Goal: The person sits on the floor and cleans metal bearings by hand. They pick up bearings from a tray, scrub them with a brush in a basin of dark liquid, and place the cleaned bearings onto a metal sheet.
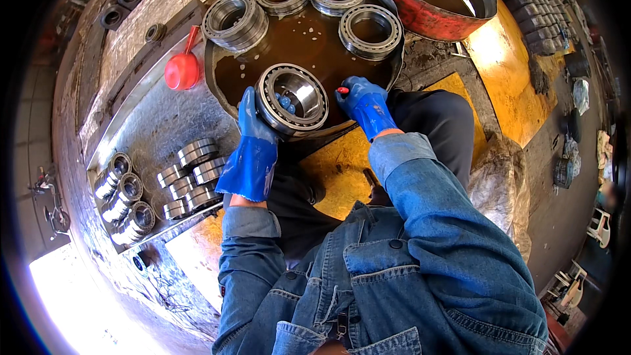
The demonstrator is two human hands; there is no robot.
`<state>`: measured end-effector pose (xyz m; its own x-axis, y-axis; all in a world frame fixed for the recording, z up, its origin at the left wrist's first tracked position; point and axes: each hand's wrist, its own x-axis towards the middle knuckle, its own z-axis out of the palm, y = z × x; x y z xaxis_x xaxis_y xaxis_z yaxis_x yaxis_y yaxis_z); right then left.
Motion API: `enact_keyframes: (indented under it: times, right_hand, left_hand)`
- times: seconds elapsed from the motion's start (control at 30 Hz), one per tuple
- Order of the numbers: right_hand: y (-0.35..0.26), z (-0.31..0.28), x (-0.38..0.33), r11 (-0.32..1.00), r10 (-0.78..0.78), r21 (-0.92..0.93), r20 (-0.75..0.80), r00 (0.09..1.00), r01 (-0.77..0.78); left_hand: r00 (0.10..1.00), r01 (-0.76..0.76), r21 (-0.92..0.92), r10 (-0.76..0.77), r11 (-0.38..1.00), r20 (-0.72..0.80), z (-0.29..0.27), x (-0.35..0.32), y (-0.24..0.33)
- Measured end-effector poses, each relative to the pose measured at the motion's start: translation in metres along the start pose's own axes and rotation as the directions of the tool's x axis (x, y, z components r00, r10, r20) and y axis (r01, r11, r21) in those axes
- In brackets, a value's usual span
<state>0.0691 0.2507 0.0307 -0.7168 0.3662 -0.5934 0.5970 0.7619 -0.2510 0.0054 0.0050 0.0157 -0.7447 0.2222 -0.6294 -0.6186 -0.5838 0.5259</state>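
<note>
Denim jacket (pixel 384 260) nearest, cuffs (pixel 250 222) folded back, likely to keep them dry. Beyond, wide basin (pixel 396 70) of dark oil (pixel 296 39); four bearing stacks (pixel 365 48) stand round its far side, probably leaving working room in front. Large bearing (pixel 307 95) tilts above the near side, presumably so drips fall back. Left hand (pixel 255 130) clamps its wall, fingers inside the hole. Right hand (pixel 363 96), apart from it, curls round a small red thing (pixel 344 90), mostly hidden.

Head cam, fisheye, close, dn at hands (pixel 363 100)
</note>
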Motion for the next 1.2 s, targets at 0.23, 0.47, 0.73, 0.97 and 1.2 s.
enact_keyframes:
  times: [0.23,0.47,0.73,0.97,1.2]
  right_hand:
    - [0.000,0.000,-0.002,1.000,-0.010,-0.006,-0.017,1.000,0.009]
    - [0.000,0.002,-0.002,1.000,-0.014,-0.008,-0.022,1.000,0.013]
    - [0.000,0.002,-0.001,1.000,-0.014,0.000,-0.025,1.000,0.014]
    - [0.001,0.001,-0.003,1.000,-0.013,-0.004,-0.035,0.999,0.013]
    - [-0.001,0.000,-0.001,1.000,-0.004,-0.007,-0.013,1.000,0.004]
  left_hand:
    - [0.999,-0.047,0.050,0.047,0.998,-0.009,0.005,-0.005,-0.001]
    - [1.000,-0.013,0.031,0.012,0.999,0.029,0.005,-0.009,0.002]
    - [0.999,-0.026,0.053,0.027,0.998,-0.019,0.009,-0.009,0.001]
    - [0.999,-0.011,0.049,0.013,0.999,-0.038,0.013,-0.012,0.002]
    - [0.998,0.009,0.018,-0.010,1.000,0.058,0.003,-0.006,0.002]
